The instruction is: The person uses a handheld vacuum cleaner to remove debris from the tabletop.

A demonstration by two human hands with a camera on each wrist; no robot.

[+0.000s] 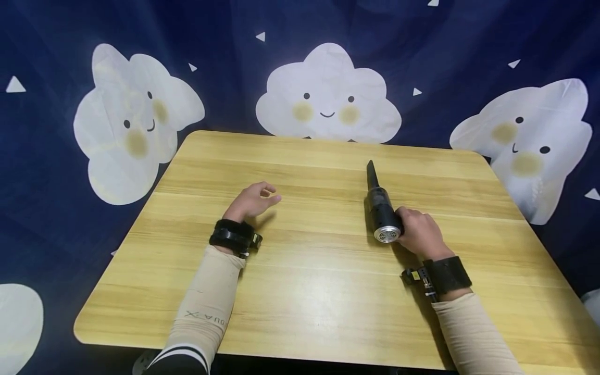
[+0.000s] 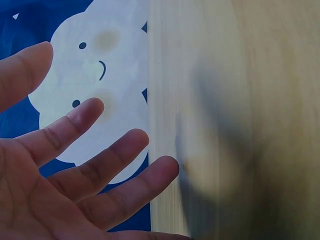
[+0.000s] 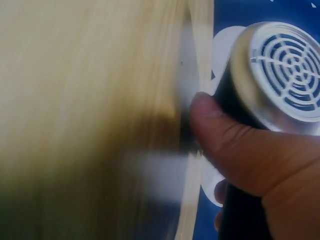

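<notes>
My right hand [image 1: 422, 233] grips a black handheld vacuum cleaner [image 1: 380, 207] by its handle, over the right half of the table. The vacuum's narrow flat nozzle [image 1: 372, 176] points toward the table's far edge. Its silver round vent grille [image 1: 387, 234] faces back toward me. In the right wrist view the thumb lies along the black body just below the grille [image 3: 295, 70]; most of the other fingers are hidden. Over the left half of the table, my left hand [image 1: 253, 202] holds nothing, and its fingers are spread and loosely bent in the left wrist view.
A light wood-grain table [image 1: 300, 291] with rounded corners spans the area under both hands. Behind it hangs a dark blue curtain [image 1: 225, 78] with smiling white clouds and small triangles. Each wrist wears a black strap [image 1: 232, 234] with a small camera.
</notes>
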